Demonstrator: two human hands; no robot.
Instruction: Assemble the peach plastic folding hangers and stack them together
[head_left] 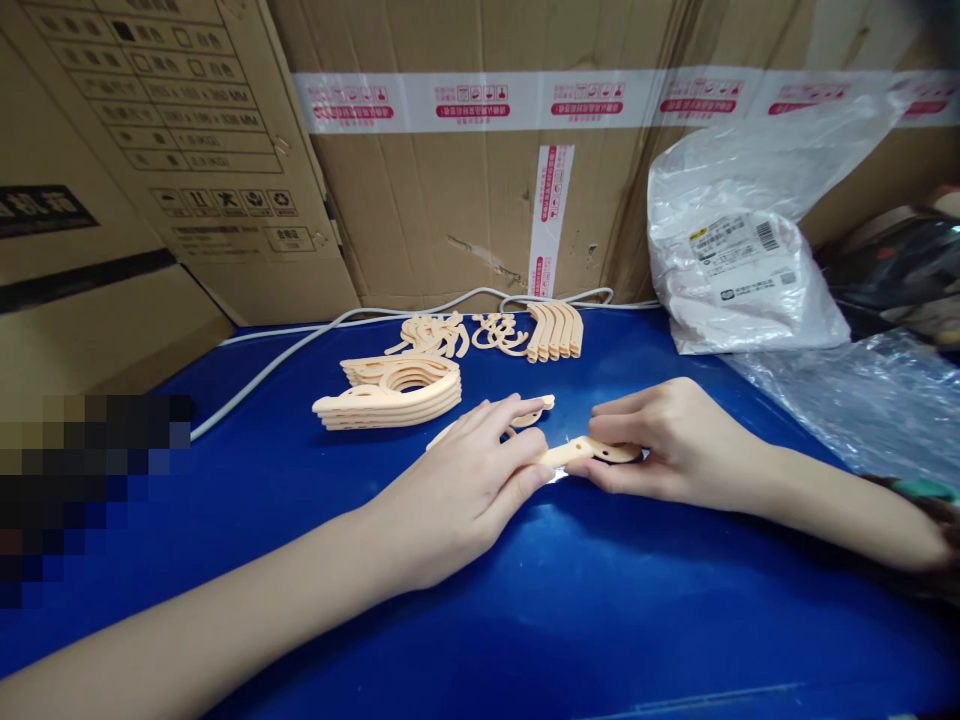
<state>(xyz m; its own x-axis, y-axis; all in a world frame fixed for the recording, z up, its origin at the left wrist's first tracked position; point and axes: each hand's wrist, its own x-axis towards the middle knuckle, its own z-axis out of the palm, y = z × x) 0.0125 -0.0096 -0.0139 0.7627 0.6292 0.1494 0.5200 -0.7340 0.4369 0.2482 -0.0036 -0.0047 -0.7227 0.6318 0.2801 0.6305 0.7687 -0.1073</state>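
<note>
Cream plastic hanger parts lie between my two hands, just above the blue tabletop (480,640). My left hand (469,475) is closed on a hanger (564,454), its fingers covering most of the body. A small tip (548,402) shows beyond the index finger. From the right, my right hand (667,440) pinches a hanger arm (616,452) with visible holes, its end meeting or overlapping the left-hand piece. Whether the two are joined, I cannot tell. Behind my left hand sits a stack of matching folded hangers (390,405).
Loose small hanger parts (431,335), hooks (499,332) and a row of curved arms (555,332) lie at the back. A white cable (277,370) runs along the cardboard boxes (450,200). Plastic bags (739,270) stand at the right.
</note>
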